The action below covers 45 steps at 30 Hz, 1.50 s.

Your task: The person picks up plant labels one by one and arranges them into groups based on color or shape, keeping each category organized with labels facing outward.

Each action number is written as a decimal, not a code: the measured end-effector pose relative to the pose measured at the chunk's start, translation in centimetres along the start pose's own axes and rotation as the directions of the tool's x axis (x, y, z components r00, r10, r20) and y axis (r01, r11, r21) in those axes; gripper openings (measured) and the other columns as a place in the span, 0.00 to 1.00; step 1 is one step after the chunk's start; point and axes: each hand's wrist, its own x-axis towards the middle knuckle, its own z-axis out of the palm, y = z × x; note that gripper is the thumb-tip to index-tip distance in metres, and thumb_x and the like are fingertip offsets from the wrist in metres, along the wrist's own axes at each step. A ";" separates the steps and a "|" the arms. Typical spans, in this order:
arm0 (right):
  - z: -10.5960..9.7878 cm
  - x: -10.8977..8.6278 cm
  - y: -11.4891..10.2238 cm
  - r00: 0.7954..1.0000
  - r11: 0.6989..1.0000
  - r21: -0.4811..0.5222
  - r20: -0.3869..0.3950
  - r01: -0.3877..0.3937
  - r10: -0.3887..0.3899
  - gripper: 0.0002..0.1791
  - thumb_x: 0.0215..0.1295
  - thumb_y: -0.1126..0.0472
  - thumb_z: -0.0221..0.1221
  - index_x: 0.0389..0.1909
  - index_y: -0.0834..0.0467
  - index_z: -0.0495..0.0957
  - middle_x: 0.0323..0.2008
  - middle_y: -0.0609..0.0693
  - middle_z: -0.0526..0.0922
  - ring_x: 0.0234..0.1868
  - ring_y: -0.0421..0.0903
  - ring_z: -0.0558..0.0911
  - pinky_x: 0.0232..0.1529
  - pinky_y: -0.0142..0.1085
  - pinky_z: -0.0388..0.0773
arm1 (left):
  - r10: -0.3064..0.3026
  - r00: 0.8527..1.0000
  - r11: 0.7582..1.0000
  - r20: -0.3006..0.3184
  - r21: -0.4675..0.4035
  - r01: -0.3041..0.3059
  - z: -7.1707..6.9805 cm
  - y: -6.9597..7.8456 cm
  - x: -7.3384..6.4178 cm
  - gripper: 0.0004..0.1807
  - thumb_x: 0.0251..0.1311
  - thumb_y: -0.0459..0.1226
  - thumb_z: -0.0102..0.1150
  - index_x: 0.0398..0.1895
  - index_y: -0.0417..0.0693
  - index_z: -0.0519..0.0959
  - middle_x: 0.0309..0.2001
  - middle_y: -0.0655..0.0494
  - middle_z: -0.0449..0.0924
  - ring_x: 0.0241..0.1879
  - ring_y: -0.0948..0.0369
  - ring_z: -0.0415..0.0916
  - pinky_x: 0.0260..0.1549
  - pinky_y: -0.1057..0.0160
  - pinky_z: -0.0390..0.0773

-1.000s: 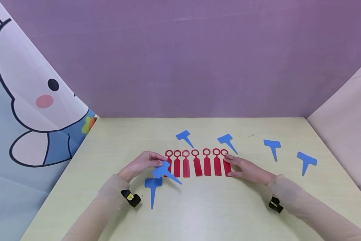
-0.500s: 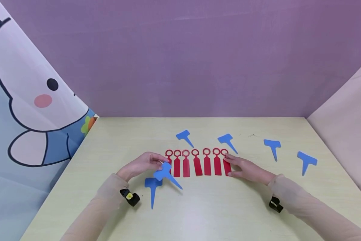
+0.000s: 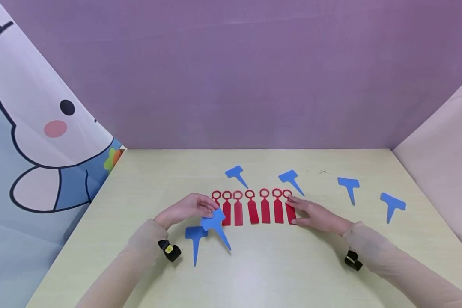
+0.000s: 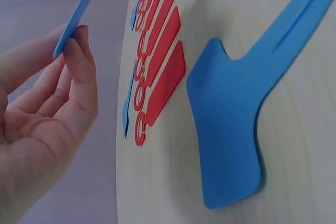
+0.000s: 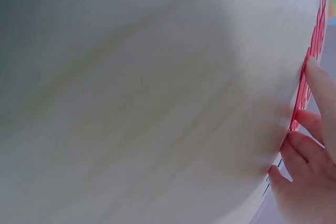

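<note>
My left hand (image 3: 188, 209) pinches a blue T-shaped plant label (image 3: 214, 221) by its wide head, between thumb and fingertips. It is held above the table, its pointed stem slanting down to the right; in the left wrist view the label (image 4: 79, 17) appears nearly edge-on. Below it lies another blue plant label (image 3: 195, 241), large in the left wrist view. Several red ring-topped tags (image 3: 265, 211) form a side-by-side row, the leftmost partly hidden by the left hand and its label. My right hand (image 3: 319, 217) rests its fingertips on the rightmost red tag (image 3: 290, 215).
Blue plant labels lie behind the row, one at the back left (image 3: 236, 174) and one (image 3: 290, 179) by the row's right end. Two more, a label (image 3: 348, 187) and another label (image 3: 392, 205), lie farther right. A purple wall (image 3: 254, 85) borders the table's back edge.
My left hand has shifted slightly right and turned the held label, so its stem points more downward toward the table's front. The right hand stays on the rightmost red tag.
</note>
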 end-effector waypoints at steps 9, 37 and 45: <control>-0.2 0.0 -0.1 1.000 1.000 0.001 0.001 0.002 -0.002 0.36 0.52 0.53 0.61 0.62 0.60 0.61 0.65 0.58 0.56 0.64 0.58 0.55 0.57 0.47 0.63 | 0.023 0.997 0.994 0.075 0.103 -0.030 0.8 0.1 0.8 0.13 0.51 0.32 0.60 0.41 0.36 0.78 0.34 0.50 0.80 0.32 0.60 0.78 0.39 0.65 0.77; 0.0 -0.1 0.1 0.999 0.999 -0.028 -0.013 0.033 -0.033 0.36 0.52 0.52 0.62 0.61 0.62 0.63 0.63 0.61 0.58 0.63 0.60 0.57 0.56 0.48 0.64 | 0.041 0.993 0.909 0.113 0.408 -0.084 2.9 0.5 1.8 0.08 0.50 0.31 0.60 0.36 0.44 0.81 0.27 0.60 0.78 0.28 0.64 0.73 0.32 0.69 0.75; 0.0 0.0 0.0 1.000 1.000 -0.024 -0.002 0.017 -0.017 0.36 0.52 0.53 0.61 0.61 0.62 0.62 0.64 0.60 0.57 0.64 0.59 0.56 0.57 0.48 0.63 | 0.057 0.993 0.873 0.107 0.477 -0.102 3.3 0.5 2.1 0.08 0.50 0.31 0.61 0.35 0.45 0.82 0.27 0.60 0.78 0.28 0.65 0.73 0.31 0.70 0.74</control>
